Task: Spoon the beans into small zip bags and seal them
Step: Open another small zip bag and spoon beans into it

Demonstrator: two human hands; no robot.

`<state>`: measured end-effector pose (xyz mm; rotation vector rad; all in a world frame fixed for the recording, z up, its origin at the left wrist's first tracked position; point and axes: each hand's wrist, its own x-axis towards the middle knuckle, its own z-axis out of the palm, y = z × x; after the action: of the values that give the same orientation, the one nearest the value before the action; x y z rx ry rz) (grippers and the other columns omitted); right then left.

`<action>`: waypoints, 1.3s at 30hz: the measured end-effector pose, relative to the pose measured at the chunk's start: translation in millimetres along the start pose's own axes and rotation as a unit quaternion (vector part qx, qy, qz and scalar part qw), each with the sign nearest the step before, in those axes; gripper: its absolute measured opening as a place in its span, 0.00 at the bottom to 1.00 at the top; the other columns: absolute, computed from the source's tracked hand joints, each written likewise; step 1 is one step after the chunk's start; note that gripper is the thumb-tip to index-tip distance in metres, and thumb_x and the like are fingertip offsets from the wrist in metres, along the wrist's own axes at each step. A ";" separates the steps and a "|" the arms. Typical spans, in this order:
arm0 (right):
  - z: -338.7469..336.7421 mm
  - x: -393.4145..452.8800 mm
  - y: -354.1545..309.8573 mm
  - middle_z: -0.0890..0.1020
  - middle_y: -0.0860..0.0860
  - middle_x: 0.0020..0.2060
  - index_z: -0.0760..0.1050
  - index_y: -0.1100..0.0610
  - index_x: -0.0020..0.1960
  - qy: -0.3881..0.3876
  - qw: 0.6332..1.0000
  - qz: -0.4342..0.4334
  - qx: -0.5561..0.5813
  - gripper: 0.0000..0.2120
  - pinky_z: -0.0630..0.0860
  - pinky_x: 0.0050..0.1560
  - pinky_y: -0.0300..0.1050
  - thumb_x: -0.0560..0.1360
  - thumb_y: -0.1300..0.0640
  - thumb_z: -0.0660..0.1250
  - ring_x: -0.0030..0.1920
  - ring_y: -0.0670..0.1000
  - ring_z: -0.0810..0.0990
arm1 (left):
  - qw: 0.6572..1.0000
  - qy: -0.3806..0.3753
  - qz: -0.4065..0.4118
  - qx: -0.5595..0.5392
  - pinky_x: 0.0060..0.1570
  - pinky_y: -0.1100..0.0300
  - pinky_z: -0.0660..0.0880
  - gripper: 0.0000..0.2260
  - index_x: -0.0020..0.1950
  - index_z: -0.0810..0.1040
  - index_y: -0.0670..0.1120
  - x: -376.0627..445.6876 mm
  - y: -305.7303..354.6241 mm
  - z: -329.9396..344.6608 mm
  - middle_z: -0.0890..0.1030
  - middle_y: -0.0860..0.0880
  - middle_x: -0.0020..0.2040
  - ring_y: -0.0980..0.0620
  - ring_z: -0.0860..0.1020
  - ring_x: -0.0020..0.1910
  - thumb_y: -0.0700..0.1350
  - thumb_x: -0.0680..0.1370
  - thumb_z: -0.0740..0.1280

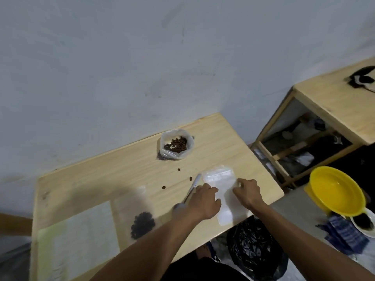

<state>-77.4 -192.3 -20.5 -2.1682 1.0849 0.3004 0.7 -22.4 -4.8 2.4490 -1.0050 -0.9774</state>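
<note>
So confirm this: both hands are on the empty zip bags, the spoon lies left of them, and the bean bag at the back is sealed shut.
Not sealed: in the head view the bean bag stands open, beans showing. The rest holds.

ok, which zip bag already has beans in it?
The flat zip bag left of the spoon, with a dark cluster of beans inside. The empty zip bags under both hands look plain white.
</note>
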 end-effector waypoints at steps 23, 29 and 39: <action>-43.0 -46.6 -127.8 0.83 0.47 0.53 0.78 0.53 0.58 -0.132 0.906 -0.311 0.256 0.19 0.77 0.47 0.40 0.77 0.72 0.61 0.51 0.47 0.80 | 0.664 0.180 -0.105 -0.718 0.49 0.54 0.80 0.14 0.61 0.76 0.44 -35.0 -0.4 -114.0 0.82 0.43 0.57 0.45 0.83 0.54 0.52 0.80 0.67; -28.4 -59.2 -173.2 0.80 0.43 0.59 0.78 0.46 0.59 -0.189 0.881 -0.369 0.229 0.12 0.76 0.56 0.42 0.76 0.53 0.71 0.61 0.44 0.76 | 0.636 0.229 -0.073 -0.733 0.51 0.50 0.80 0.12 0.54 0.78 0.41 -74.4 -19.2 -146.1 0.85 0.40 0.53 0.43 0.84 0.53 0.50 0.81 0.66; -2.0 -66.5 -213.7 0.83 0.47 0.51 0.78 0.51 0.53 -0.228 0.877 -0.342 0.247 0.12 0.78 0.56 0.51 0.74 0.45 0.72 0.54 0.50 0.81 | 0.642 0.285 -0.055 -0.710 0.45 0.56 0.81 0.09 0.50 0.77 0.40 -104.9 -45.1 -143.8 0.85 0.41 0.51 0.44 0.84 0.54 0.46 0.81 0.66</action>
<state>46.4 -63.4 114.1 -1.7411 0.0707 0.1637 68.9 88.4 124.7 1.1916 0.2345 -0.5030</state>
